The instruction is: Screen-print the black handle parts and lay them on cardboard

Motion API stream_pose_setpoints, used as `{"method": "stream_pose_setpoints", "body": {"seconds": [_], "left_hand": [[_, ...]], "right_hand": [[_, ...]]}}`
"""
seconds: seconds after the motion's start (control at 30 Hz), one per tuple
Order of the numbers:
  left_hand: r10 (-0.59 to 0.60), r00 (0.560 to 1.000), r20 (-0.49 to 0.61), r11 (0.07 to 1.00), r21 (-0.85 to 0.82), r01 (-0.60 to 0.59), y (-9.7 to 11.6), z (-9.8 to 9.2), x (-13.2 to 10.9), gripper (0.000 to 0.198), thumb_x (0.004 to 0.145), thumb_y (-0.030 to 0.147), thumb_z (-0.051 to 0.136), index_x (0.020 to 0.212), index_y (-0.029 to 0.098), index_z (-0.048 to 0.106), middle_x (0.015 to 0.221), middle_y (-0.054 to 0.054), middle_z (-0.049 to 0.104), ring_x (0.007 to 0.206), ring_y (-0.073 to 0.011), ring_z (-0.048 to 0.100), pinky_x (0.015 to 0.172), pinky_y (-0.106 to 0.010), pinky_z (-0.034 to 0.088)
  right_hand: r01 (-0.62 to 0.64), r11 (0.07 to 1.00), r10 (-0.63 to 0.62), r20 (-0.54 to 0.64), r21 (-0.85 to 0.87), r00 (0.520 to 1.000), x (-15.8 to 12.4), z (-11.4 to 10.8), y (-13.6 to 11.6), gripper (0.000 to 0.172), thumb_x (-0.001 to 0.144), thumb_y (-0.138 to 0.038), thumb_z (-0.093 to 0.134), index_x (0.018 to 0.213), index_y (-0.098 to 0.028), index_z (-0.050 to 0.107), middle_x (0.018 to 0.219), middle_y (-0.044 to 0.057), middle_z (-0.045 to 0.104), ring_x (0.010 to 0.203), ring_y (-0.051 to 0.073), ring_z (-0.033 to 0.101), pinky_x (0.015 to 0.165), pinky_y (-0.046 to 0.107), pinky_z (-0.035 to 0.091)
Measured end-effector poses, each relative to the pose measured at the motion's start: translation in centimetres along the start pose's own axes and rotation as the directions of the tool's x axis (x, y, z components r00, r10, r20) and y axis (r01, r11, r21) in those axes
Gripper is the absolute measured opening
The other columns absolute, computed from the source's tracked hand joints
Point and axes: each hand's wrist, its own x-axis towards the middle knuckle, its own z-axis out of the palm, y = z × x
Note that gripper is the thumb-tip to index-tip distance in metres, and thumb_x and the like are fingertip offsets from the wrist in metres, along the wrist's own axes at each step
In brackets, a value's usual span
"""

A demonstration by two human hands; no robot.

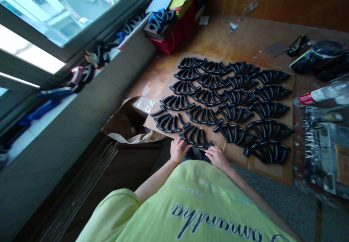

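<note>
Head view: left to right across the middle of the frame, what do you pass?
Blue straps on the windowsill → brown paper bag → black curved pieces on cardboard → white tube with red band

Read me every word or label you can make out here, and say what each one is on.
"Samantha", in dark script on the person's yellow-green T-shirt, upside down in this view, first letter partly cut off.
Small print line above it: too blurred to read.
Red-and-white tube: markings too blurred to read.

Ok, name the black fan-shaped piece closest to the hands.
The black fan-shaped piece at the near edge of the brown cardboard sheet, between the left hand and right hand; all others lie farther.
</note>
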Motion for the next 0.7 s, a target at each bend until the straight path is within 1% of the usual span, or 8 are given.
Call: {"method": "stream_pose_setpoints", "body": {"seconds": [0.1, 0.3, 0.43, 0.53, 0.63, 0.7], "left_hand": [[-0.018, 1.000, -0.019, 1.000, 0.001, 0.018, 0.0, 0.1, 0.4, 0.041, 0.085, 0.062, 0.055, 0.077, 0.023, 0.066, 0.089, -0.009, 0.066, 0.092, -0.0239, 0.058, 0.083, -0.038, 0.039], [-0.063, 0.996, -0.058, 0.998, 0.001, 0.063, 0.3, -0.3, 0.7, 0.038, 0.087, 0.059, 0.055, 0.078, 0.024, 0.068, 0.093, -0.009, 0.067, 0.093, -0.0234, 0.057, 0.086, -0.039, 0.037], [-0.053, 0.994, -0.091, 0.998, 0.011, 0.054, 0.3, -0.3, 0.9, 0.037, 0.087, 0.057, 0.056, 0.080, 0.024, 0.069, 0.092, -0.009, 0.067, 0.093, -0.0235, 0.057, 0.085, -0.039, 0.036], [-0.019, 0.993, -0.119, 1.000, 0.019, 0.022, -0.2, 0.0, 0.9, 0.034, 0.088, 0.055, 0.057, 0.079, 0.023, 0.068, 0.091, -0.008, 0.067, 0.091, -0.0224, 0.057, 0.084, -0.039, 0.037], [0.048, 0.987, -0.155, 0.999, 0.017, -0.046, -0.9, 0.2, 0.8, 0.033, 0.089, 0.051, 0.058, 0.077, 0.021, 0.067, 0.088, -0.006, 0.066, 0.087, -0.0208, 0.057, 0.080, -0.036, 0.039], [0.100, 0.980, -0.174, 0.995, 0.023, -0.098, -1.4, -0.1, 0.8, 0.034, 0.089, 0.049, 0.058, 0.076, 0.020, 0.065, 0.084, -0.005, 0.065, 0.084, -0.0197, 0.057, 0.078, -0.034, 0.040]], "right_hand": [[0.036, 0.999, -0.036, -0.004, -0.015, 0.999, 0.3, 0.2, -0.2, 0.023, 0.091, -0.024, 0.054, 0.099, -0.022, 0.075, 0.088, 0.007, 0.070, 0.089, 0.022, 0.061, 0.082, 0.038, 0.054], [0.081, 0.997, -0.081, 0.002, -0.017, 0.997, 1.0, 0.1, -0.8, 0.029, 0.090, -0.022, 0.055, 0.115, -0.019, 0.070, 0.103, 0.009, 0.070, 0.101, 0.024, 0.059, 0.092, 0.043, 0.052], [0.058, 0.998, -0.058, -0.009, 0.003, 0.998, 1.4, 0.2, -1.2, 0.031, 0.089, -0.021, 0.057, 0.118, -0.019, 0.069, 0.105, 0.009, 0.069, 0.104, 0.025, 0.058, 0.095, 0.043, 0.051], [0.047, 0.998, -0.047, 0.008, 0.044, 0.999, 1.3, 0.0, -1.6, 0.029, 0.088, -0.021, 0.058, 0.114, -0.020, 0.070, 0.108, 0.008, 0.069, 0.105, 0.024, 0.058, 0.096, 0.042, 0.051], [0.038, 0.993, -0.038, 0.006, 0.111, 0.999, 1.1, -1.5, -1.6, 0.024, 0.090, -0.022, 0.055, 0.107, -0.020, 0.072, 0.105, 0.007, 0.071, 0.102, 0.022, 0.060, 0.094, 0.041, 0.050], [0.000, 0.989, 0.008, -0.058, 0.145, 0.998, 0.8, -3.7, -0.7, 0.025, 0.093, -0.025, 0.051, 0.105, -0.021, 0.073, 0.102, 0.008, 0.072, 0.099, 0.022, 0.061, 0.094, 0.040, 0.050]]}}
